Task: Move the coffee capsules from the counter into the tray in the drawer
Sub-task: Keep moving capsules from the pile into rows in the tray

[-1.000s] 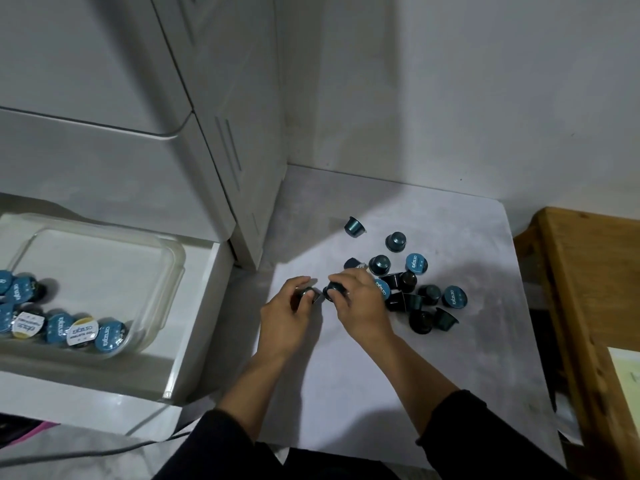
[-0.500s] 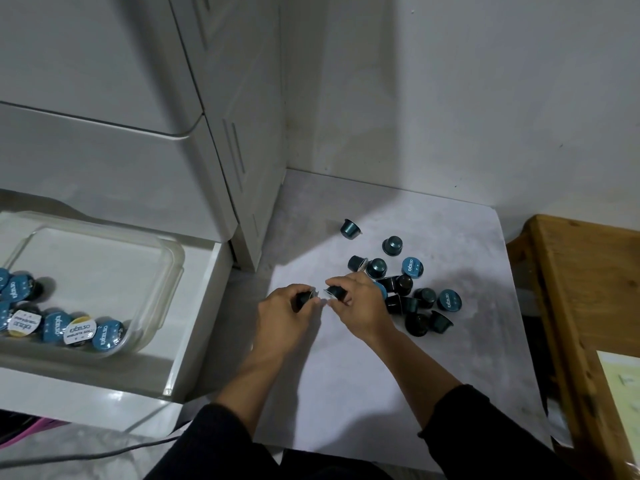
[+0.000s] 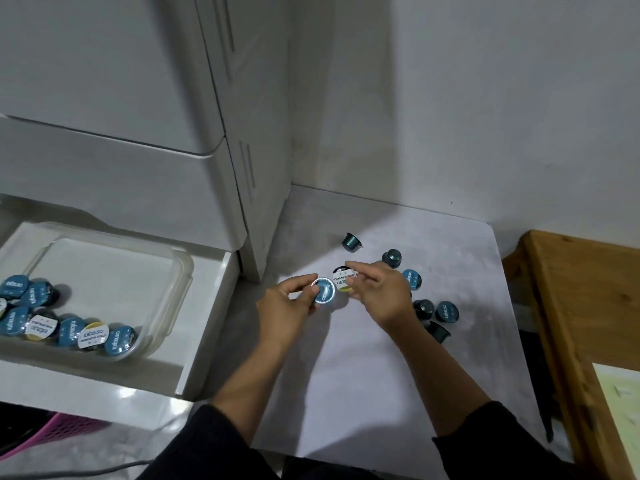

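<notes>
Head view: you hold one capsule in each hand above the counter (image 3: 363, 393).

Your left hand (image 3: 287, 306) pinches a blue-lidded capsule (image 3: 323, 290) at its 2 o'clock; your right hand (image 3: 381, 294) grips a white-labelled capsule (image 3: 344, 278) at its 10 o'clock, the two lids almost touching. Both lids face you. Loose teal capsules (image 3: 424, 308) lie at 3 o'clock of your right hand. The clear tray (image 3: 180, 271) in the open drawer (image 3: 204, 327) holds more capsules along its near edge.
</notes>
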A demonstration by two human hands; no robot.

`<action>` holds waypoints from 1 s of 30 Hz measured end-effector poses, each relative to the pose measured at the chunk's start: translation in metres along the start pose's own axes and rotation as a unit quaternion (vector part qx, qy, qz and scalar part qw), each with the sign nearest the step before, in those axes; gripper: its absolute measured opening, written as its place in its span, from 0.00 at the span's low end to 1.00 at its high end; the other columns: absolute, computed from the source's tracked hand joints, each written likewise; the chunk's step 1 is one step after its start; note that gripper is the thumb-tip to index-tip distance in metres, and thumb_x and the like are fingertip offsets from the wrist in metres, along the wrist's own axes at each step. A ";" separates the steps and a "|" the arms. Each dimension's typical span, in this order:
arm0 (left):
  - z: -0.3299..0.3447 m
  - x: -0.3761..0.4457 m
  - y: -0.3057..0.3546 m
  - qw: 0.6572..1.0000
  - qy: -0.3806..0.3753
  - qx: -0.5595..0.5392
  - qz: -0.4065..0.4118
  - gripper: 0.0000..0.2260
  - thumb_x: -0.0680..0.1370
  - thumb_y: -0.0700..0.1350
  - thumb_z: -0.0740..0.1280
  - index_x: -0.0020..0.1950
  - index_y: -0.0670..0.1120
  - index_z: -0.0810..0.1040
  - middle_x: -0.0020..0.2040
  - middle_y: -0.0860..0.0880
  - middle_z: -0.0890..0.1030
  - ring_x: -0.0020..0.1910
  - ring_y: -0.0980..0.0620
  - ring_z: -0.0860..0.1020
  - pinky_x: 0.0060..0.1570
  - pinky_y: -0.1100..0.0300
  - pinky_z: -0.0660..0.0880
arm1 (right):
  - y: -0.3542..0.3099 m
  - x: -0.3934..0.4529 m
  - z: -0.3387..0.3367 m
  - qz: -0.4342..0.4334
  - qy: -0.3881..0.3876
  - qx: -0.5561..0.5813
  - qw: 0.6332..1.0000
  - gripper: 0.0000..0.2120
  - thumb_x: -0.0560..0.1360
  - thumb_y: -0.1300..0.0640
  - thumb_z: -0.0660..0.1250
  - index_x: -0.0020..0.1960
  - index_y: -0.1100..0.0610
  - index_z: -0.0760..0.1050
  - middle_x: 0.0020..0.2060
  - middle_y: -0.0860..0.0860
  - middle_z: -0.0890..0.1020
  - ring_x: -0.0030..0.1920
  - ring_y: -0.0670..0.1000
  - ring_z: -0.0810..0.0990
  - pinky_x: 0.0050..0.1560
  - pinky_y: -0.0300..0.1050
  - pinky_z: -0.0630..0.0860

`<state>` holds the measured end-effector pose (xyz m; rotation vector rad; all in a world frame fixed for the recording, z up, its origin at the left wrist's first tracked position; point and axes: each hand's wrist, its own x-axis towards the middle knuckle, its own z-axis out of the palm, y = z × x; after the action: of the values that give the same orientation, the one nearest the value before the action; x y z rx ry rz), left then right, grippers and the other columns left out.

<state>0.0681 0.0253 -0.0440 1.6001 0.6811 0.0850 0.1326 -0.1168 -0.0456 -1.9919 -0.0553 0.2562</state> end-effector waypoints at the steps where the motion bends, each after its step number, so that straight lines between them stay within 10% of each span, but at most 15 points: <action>1: -0.001 -0.002 0.007 1.000 -0.009 -0.016 0.011 0.07 0.73 0.40 0.70 0.49 0.48 0.83 0.43 0.51 0.84 0.32 0.56 0.82 0.44 0.60 0.81 | -0.010 -0.001 -0.006 0.009 0.005 0.024 1.000 0.11 0.72 0.64 0.70 0.53 0.54 0.81 0.42 0.52 0.78 0.45 0.57 0.82 0.52 0.56 0.80; 14: -0.090 -0.027 0.106 0.978 -0.122 -0.055 0.162 0.11 0.74 0.35 0.68 0.47 0.50 0.83 0.37 0.56 0.84 0.35 0.61 0.80 0.37 0.70 0.77 | -0.118 -0.037 -0.029 -0.103 -0.029 0.120 0.987 0.10 0.72 0.68 0.68 0.41 0.54 0.81 0.32 0.48 0.84 0.31 0.45 0.80 0.37 0.33 0.77; 30: -0.359 0.081 0.076 0.883 -0.264 0.338 0.189 0.08 0.71 0.39 0.72 0.41 0.54 0.85 0.39 0.55 0.85 0.38 0.58 0.82 0.41 0.65 0.79 | -0.189 -0.047 0.206 -0.071 -0.262 -0.044 0.961 0.07 0.72 0.68 0.68 0.45 0.59 0.82 0.34 0.52 0.82 0.32 0.42 0.78 0.39 0.32 0.77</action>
<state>0.0058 0.3812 0.0593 2.2844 -0.0662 -0.3339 0.0586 0.1398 0.0492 -1.9460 -0.5541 0.6907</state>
